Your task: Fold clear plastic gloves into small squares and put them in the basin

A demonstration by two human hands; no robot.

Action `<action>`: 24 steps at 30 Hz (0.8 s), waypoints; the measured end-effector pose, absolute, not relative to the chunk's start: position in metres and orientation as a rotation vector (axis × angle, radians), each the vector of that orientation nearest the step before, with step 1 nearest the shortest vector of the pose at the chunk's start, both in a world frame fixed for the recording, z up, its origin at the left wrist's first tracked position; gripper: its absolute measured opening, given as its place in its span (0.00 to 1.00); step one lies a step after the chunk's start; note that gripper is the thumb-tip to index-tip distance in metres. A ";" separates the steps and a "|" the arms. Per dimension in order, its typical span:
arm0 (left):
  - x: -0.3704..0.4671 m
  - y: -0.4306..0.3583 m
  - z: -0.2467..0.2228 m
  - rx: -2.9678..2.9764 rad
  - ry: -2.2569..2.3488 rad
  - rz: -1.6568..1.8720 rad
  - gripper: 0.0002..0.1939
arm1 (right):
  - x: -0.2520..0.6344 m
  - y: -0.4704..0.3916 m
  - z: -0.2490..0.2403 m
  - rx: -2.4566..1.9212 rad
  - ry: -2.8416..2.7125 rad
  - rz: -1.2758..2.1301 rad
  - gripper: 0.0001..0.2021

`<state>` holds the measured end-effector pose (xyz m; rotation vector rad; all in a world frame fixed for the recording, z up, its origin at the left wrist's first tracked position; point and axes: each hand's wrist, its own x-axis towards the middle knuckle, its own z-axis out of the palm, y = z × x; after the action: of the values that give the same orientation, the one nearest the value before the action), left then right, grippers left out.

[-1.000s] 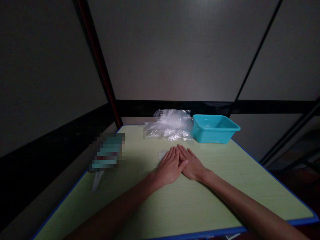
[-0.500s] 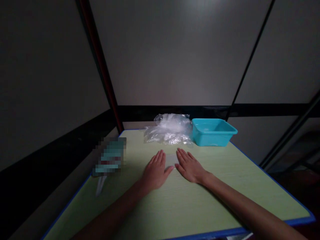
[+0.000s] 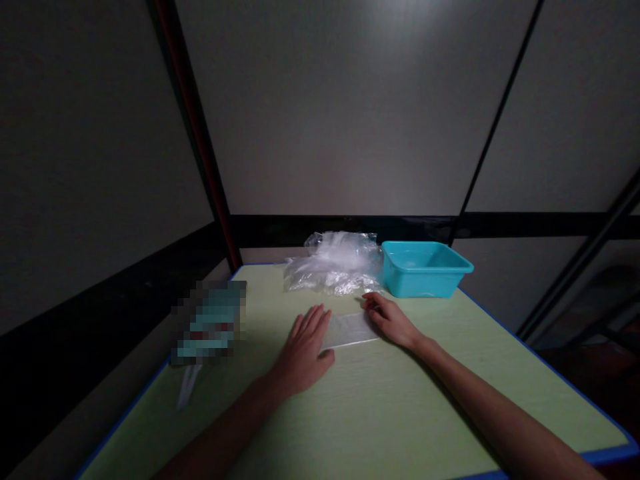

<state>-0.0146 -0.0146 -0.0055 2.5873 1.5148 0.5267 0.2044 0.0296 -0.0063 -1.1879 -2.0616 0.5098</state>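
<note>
A flat, folded clear plastic bag (image 3: 349, 331) lies on the table between my two hands. My left hand (image 3: 304, 352) rests over its left end, palm down, fingers stretched out and thumb apart. At the other end, my right hand (image 3: 393, 323) has its fingers curled in around the bag's right edge; the fingertips are partly hidden. Behind my hands is a loose heap of crumpled clear plastic bags (image 3: 336, 263).
A turquoise plastic basin (image 3: 425, 281) stands at the back right of the pale green table (image 3: 350, 413), which has a blue edge. At the left lies a blurred-out greenish object (image 3: 210, 327) with a pale strip below it. Panelled walls rise behind and left.
My right hand has gone from lying flat to curled fingers and shifted slightly right. The left hand has moved a little left, so more of the bag shows. The view has tilted slightly.
</note>
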 end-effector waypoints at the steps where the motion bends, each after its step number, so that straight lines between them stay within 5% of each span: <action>1: -0.014 -0.015 -0.005 2.565 1.520 0.544 0.33 | 0.205 0.032 -0.006 -1.172 -2.052 0.534 0.16; 7: -0.022 -0.006 -0.001 2.496 1.652 0.545 0.35 | 0.208 0.030 -0.002 -1.176 -2.011 0.700 0.11; 15: -0.046 0.020 -0.007 2.450 2.020 0.896 0.32 | 0.223 0.014 0.015 -1.097 -1.856 1.386 0.10; 19: -0.028 0.001 -0.002 2.570 1.683 1.018 0.29 | 0.222 0.014 0.013 -1.107 -1.947 1.257 0.08; 24: 0.008 -0.038 0.002 2.762 1.261 0.669 0.25 | 0.219 0.013 0.011 -1.162 -2.208 0.707 0.11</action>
<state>0.0083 -0.0385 0.0018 2.7618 1.2607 0.6691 0.2194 0.0133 0.0109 -1.1622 -2.2083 0.7067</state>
